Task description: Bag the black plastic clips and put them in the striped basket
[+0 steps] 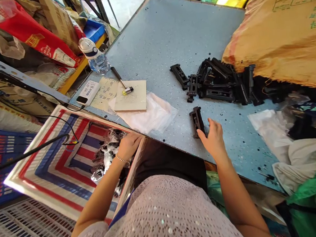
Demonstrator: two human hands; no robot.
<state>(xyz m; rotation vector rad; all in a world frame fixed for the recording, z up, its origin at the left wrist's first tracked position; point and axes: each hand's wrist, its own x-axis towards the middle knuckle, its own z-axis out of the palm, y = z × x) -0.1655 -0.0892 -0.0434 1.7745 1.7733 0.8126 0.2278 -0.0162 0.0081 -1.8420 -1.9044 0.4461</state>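
Observation:
A slim black plastic part [196, 122] with a slotted middle lies on the blue-grey table, close to its front edge. Beside it is my right hand [215, 139], thumb and fingers spread, the thumb tip at the part's lower end; whether it touches cannot be made out. My left hand [129, 146], a beaded bracelet on its wrist, is at the inner side of a striped-lined box [65, 154], close to the rim. Its fingers are mostly hidden. Silver and dark pieces [106, 156], seemingly wrapped in plastic, lie in the box below it. Similar black parts [216, 80] form a pile farther back.
A small hammer [119, 78] rests on a wooden block [137, 98], with a clear plastic bag [157, 115] underneath. Left of these are a handwritten card [106, 93], a white device [89, 92] and a water bottle [95, 58]. A large orange sack [282, 37] occupies the right side.

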